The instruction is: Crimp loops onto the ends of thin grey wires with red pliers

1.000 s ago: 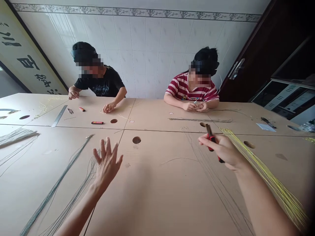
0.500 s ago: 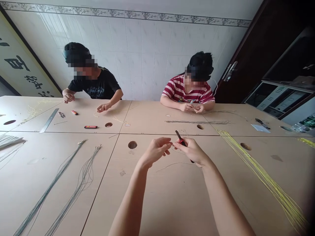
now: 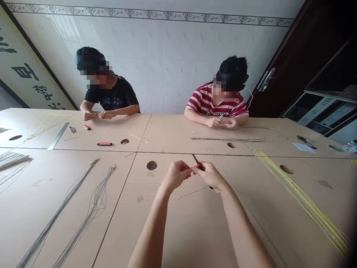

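Fingertips of my left hand [image 3: 178, 175] are pinched together, and whatever lies between them is too small to name. My right hand [image 3: 212, 176] is closed round a tool with a dark blade and a red and black handle [image 3: 199, 166]; its tip points up and to the left. The fingertips of both hands nearly meet above the table. A thin cord [image 3: 192, 192] curves below them. Behind my right hand, pale thin cords with small ends [image 3: 208, 149] lie on the table.
Grey-green cord bundles [image 3: 63, 203] lie at left, a yellow bundle [image 3: 301, 197] at right. Across the table [image 3: 167, 130] sit a person in black [image 3: 115, 93] and a person in stripes [image 3: 216, 100]. A metal ruler [image 3: 58, 137] and a red lighter [image 3: 104, 144] lie back left.
My two hands have drawn closer together at the fingertips, and the tool has tilted further left. The person in black has brought both hands together near the table's far edge.
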Tool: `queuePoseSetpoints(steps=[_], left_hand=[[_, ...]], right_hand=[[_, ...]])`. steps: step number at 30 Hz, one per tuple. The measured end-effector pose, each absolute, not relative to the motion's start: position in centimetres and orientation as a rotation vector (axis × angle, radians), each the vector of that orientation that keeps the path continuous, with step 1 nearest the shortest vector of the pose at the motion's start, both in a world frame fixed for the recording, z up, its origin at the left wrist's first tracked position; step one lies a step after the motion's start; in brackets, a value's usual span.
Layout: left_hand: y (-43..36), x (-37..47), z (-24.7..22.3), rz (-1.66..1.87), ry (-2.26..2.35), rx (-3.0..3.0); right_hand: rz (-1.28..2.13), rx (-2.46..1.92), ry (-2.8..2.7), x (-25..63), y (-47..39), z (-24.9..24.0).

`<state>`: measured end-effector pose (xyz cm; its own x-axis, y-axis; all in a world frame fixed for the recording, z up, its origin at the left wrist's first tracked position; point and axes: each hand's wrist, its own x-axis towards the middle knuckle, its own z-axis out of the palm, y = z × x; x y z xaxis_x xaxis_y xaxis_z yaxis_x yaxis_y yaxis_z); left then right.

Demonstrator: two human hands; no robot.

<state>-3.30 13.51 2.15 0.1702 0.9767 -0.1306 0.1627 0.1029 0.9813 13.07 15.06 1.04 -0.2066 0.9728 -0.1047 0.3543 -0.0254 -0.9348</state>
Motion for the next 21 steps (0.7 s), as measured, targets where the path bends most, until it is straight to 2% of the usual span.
queuePoseSetpoints(steps=[15,21], left_hand=[[13.54,-3.40,1.69,0.864,1.221,1.324],[13.61,-3.11,2.13,1.005,1.248,1.260]], right_hand=[[1.230,-1.373,-1.554,12.90,14.54,1.12],[1.245,-1.332,-1.435,12.31,14.22,1.31]])
